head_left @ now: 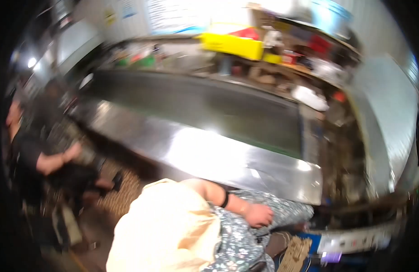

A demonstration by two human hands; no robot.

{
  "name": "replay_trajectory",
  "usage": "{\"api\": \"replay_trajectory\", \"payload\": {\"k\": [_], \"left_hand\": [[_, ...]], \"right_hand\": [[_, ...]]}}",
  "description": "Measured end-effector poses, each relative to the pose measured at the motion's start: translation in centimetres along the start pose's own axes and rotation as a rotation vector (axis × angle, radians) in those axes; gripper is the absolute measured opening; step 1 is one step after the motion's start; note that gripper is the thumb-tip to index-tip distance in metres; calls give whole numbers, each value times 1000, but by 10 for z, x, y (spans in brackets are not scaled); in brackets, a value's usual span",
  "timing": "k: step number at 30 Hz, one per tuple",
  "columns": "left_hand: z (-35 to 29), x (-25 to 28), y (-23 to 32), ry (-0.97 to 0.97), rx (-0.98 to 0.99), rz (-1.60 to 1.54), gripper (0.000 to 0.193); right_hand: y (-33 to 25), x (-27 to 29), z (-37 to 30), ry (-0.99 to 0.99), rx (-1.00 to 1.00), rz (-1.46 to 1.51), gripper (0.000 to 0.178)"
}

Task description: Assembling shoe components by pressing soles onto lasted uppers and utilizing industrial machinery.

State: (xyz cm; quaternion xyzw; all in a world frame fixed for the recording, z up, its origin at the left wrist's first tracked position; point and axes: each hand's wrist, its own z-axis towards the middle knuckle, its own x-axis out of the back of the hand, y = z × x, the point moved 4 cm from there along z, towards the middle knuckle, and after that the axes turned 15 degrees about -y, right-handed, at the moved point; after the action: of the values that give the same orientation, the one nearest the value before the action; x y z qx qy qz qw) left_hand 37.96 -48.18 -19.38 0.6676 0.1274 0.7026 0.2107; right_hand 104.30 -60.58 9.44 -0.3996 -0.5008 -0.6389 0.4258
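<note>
Head view, blurred — 1 hand (258, 215) on floral cloth (239, 242), steel counter (218, 156) above

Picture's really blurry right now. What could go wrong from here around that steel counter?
1. The view is smeared by motion, so the steel counter's near edge is hard to judge; a bump against it seems possible.
2. One hand rests loosely closed on floral fabric, holding nothing; the other is not in view.
3. Another person crouches close on the left; stepping that way might cause a collision.

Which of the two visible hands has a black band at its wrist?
The hand on floral cloth, bottom centre; the hand at far left shows none.
</note>
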Motion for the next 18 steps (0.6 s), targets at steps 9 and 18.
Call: {"api": "replay_trajectory", "payload": {"k": [9,18], "left_hand": [[-216,31,-48,698,897,-22,29],[-241,4,-66,837,920,107,50]], "right_hand": [[-82,-18,219,-30,101,256,43],[-135,53,-193,-109,-815,348,39]]}}
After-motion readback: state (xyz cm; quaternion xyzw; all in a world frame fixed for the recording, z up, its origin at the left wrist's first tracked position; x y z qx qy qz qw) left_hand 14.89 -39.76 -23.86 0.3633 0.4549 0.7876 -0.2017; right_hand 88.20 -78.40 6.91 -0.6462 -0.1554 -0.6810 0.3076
